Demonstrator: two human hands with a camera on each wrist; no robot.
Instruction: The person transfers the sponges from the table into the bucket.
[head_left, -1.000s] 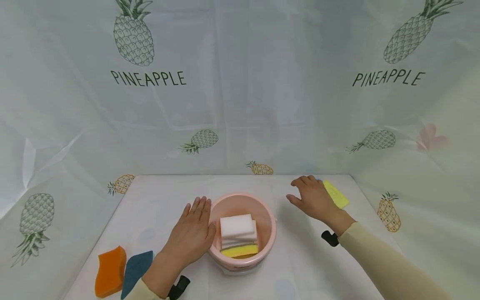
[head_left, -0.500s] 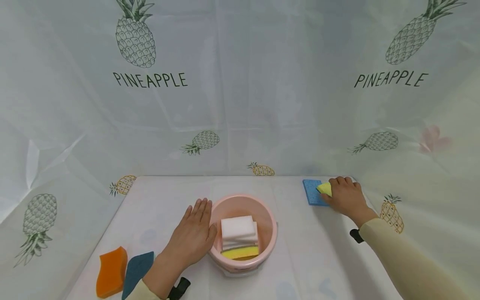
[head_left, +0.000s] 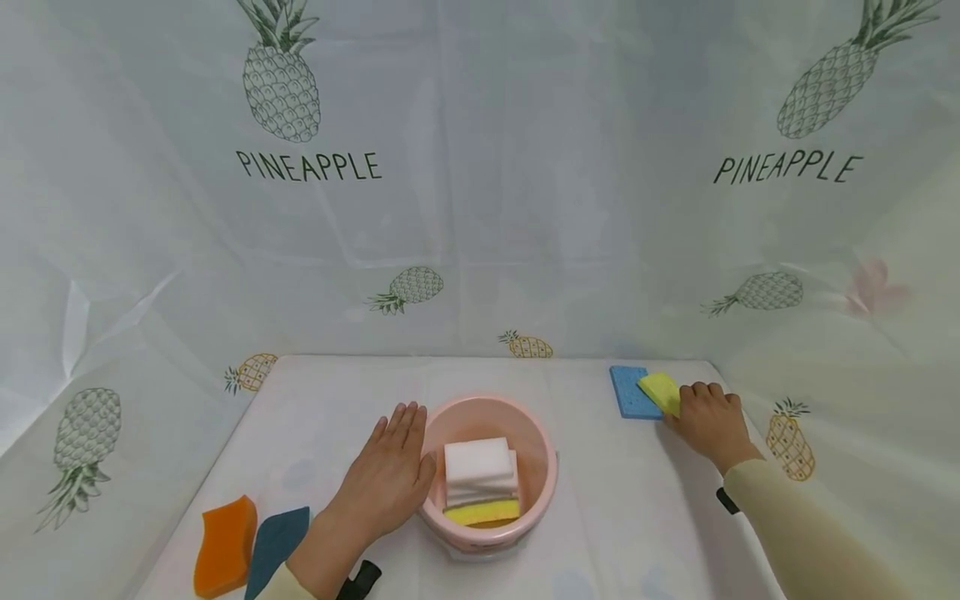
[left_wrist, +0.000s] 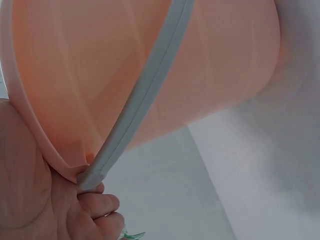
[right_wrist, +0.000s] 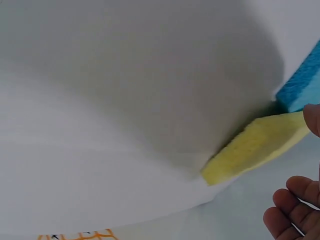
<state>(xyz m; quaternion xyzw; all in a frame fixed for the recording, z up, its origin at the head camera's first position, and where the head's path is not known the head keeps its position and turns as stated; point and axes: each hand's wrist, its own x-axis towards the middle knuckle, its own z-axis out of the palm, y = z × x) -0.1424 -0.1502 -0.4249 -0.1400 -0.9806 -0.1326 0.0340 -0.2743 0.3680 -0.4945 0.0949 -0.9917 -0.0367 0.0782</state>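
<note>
My left hand rests against the left side of a pink bucket, its fingers straight along the rim. In the left wrist view the grey bucket handle ends beside those fingers. White sponges and a yellow sponge lie inside the bucket. My right hand is over a thin yellow sponge that overlaps a blue sponge. In the right wrist view the thumb touches the yellow sponge, while the other fingertips stay apart from it.
An orange sponge and a dark blue sponge lie at the front left, by the left forearm. The white table meets a pineapple-print sheet at the back and sides.
My right hand has moved right, away from the bucket, to the yellow sponge, uncovering the blue one. That yellow sponge now sits turned, with a corner over the blue sponge. The left hand has stayed put.
</note>
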